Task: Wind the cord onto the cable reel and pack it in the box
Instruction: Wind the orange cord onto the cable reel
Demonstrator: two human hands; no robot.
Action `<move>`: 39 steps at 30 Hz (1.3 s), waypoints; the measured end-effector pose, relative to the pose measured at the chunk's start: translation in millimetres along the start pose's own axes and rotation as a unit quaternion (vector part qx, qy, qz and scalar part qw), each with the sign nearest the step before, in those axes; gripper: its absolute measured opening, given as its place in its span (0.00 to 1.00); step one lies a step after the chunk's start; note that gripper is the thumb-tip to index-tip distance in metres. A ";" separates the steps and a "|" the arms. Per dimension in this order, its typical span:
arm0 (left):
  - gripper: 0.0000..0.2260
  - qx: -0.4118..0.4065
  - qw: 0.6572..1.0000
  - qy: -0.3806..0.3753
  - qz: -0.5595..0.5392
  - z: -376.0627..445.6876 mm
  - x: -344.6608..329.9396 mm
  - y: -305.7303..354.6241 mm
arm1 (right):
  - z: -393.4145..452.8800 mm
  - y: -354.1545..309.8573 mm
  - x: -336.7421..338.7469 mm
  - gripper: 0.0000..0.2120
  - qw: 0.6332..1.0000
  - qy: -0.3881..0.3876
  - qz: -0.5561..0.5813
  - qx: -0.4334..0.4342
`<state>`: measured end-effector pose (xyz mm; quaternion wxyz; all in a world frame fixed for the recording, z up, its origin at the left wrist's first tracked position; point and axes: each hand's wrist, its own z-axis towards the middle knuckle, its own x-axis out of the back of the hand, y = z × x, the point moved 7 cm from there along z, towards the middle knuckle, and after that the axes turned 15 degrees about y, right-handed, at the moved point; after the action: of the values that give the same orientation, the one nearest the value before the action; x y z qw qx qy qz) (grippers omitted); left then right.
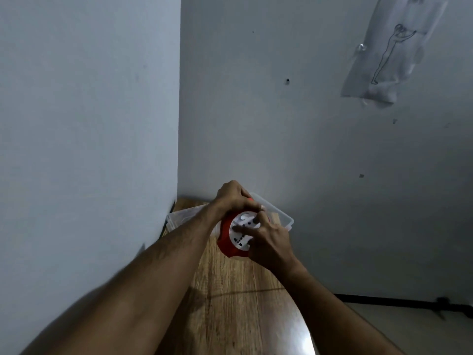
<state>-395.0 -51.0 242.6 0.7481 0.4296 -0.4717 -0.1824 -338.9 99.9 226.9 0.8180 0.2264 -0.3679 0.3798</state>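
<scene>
With our left hand [234, 196] clamped over the round red-and-white plastic cable reel [236, 235] and our right hand [268, 240] pinching its white face, we should turn steadily above the clear plastic box [280, 213] on the wooden desk [235, 303].

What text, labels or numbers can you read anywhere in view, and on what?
None is readable.
Cable reel: dark marks on its white face look like socket slots, not lettering; blurred.
Clear plastic box: no label visible.
Sheet on the wall: a line drawing of a figure, no words.
</scene>
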 end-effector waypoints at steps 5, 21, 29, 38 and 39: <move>0.19 0.047 0.995 0.045 -0.072 -0.4 3.3 -8.2 | -2.9 14.7 8.2 0.29 0.979 0.085 0.067 -0.174; 0.24 0.029 0.987 0.151 -0.037 -17.9 -5.6 -6.0 | -51.5 9.1 -45.5 0.27 0.567 0.239 0.282 -0.736; 0.22 0.036 0.991 0.126 -0.030 -10.7 -0.5 -11.4 | -36.4 12.4 -34.2 0.25 0.646 0.182 0.295 -0.680; 0.21 0.037 0.999 0.015 -0.037 5.3 8.5 -11.1 | -18.8 -10.9 7.0 0.31 0.997 0.018 0.037 0.067; 0.20 0.037 0.999 0.004 -0.037 5.7 7.7 -10.1 | -15.4 -9.2 11.3 0.33 0.996 0.007 0.040 0.080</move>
<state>-394.8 -64.7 239.6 0.7264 0.4752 -0.4586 -0.1905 -320.1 109.5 225.2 0.7840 0.2731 -0.3393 0.4423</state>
